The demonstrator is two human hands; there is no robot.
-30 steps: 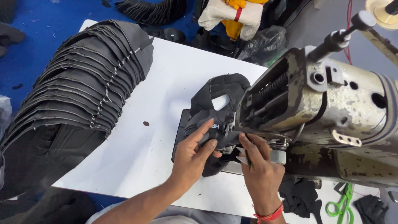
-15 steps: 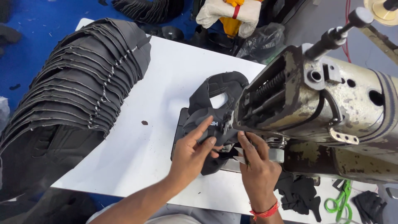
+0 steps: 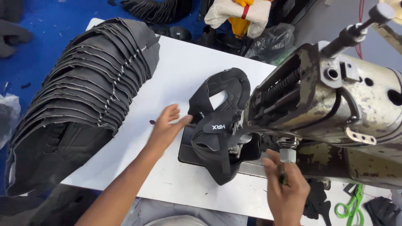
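Right hand (image 3: 287, 190): nearest the camera, at the table's front edge, fingers curled shut on a small dark tool (image 3: 282, 175) just below the machine's silver knob (image 3: 287, 155); what kind of tool is too small to tell
Left hand (image 3: 166, 129): open, fingers spread, holding nothing; fingertips just touching the left edge of the black upper, likely to steady it on the bed
Upper (image 3: 217, 125): black shoe piece, draped over the dark bed plate (image 3: 189, 155) and tucked under the machine's head, so its seam sits where the needle comes down
Machine (image 3: 335, 104): worn, paint-chipped sewing machine filling the right side; it walls off that side, leaving the right hand only the narrow gap in front
Table (image 3: 180, 71): white top, bare between the left hand and the stack, the widest free room for sliding work leftwards
Stack (image 3: 79, 109): fanned black cut pieces at the left, overhanging the table's left edge, well apart from the upper
Scissors (image 3: 349, 205): green-handled, low right, beyond the front edge
Far edge: dark scraps, a plastic bag, a white and yellow bundle (image 3: 240, 14) crowd the back
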